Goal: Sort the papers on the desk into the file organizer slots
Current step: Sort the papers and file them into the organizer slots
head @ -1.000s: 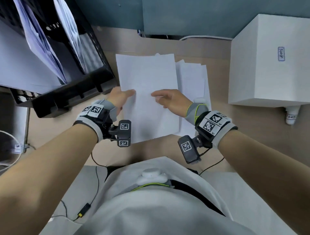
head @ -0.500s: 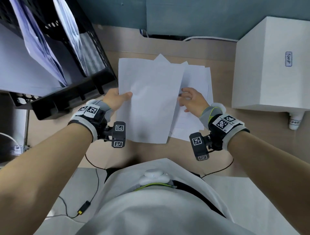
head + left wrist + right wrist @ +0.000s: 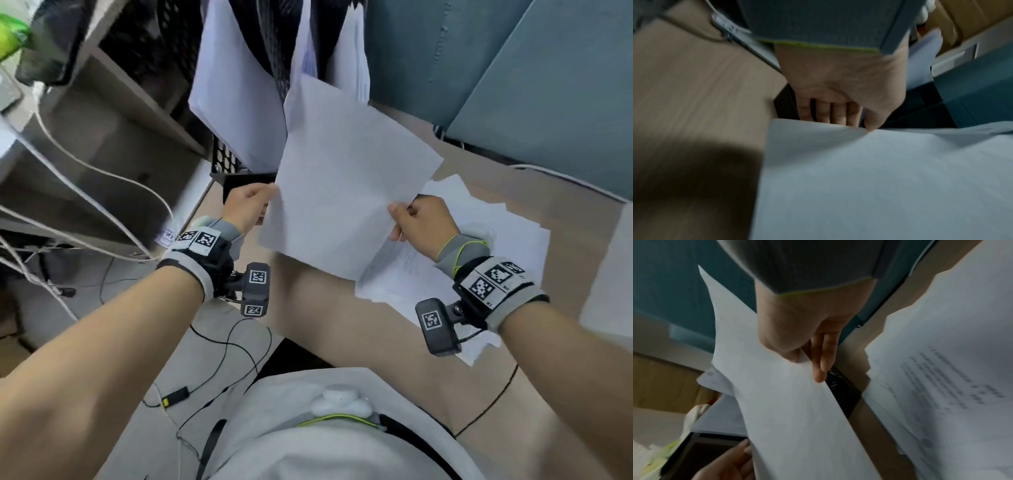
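Both hands pinch a white sheet (image 3: 346, 192) at frame centre: left hand (image 3: 245, 205), right hand (image 3: 423, 219), above the desk (image 3: 308, 308).

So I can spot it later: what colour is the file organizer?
Black, with a perforated mesh wall; the head view shows it best.

**Sheet up between my hands, organizer ahead**

I hold the sheet (image 3: 342, 192) above the desk (image 3: 308, 308), left hand (image 3: 245, 205) at its left edge, right hand (image 3: 423, 219) at its right. The file organizer (image 3: 239, 164) stands behind it; the paper pile (image 3: 479, 246) lies right.
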